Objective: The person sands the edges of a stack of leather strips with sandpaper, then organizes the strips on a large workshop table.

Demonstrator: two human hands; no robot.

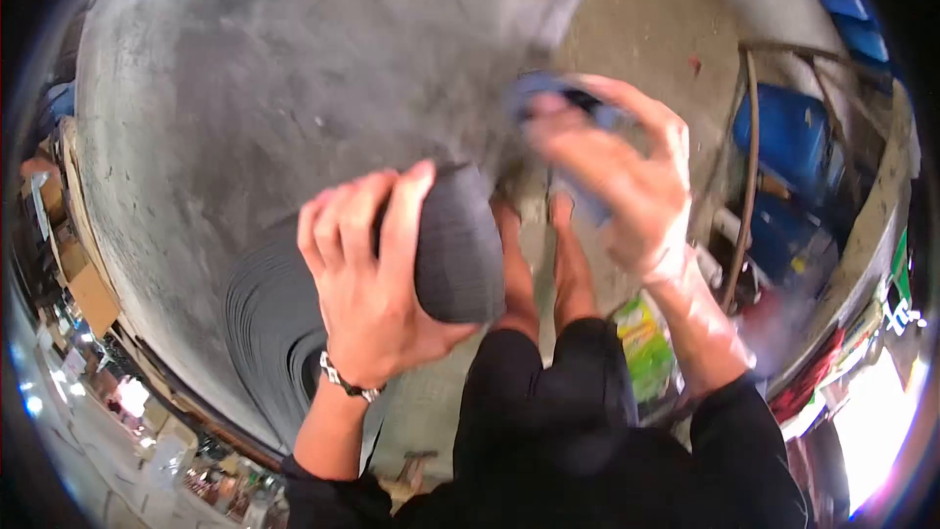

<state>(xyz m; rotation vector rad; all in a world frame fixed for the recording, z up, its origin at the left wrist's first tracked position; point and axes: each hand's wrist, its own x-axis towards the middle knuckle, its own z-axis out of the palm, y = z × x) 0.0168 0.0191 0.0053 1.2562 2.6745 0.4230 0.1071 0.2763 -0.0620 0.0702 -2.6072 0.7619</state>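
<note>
My left hand (367, 269) is wrapped over a thick bundle of dark grey, thin layered material (458, 245), fingers across the top and thumb on the near side. Beneath and left of that wrist lies a larger pile of similar dark layers (274, 304), curving round a hollow. To the right, apart from the bundle, my right hand (622, 171) is closed round a blue-grey object with a dark part (537, 88). Motion blur smears this object and the fingertips, so its kind cannot be made out.
A broad grey work surface (264, 69) stretches ahead and left. Blue containers (793, 142) stand behind a wooden frame (752, 176) at the right. A green and yellow packet (646, 348) lies low beside my legs. Cardboard (93, 299) and clutter line the left edge.
</note>
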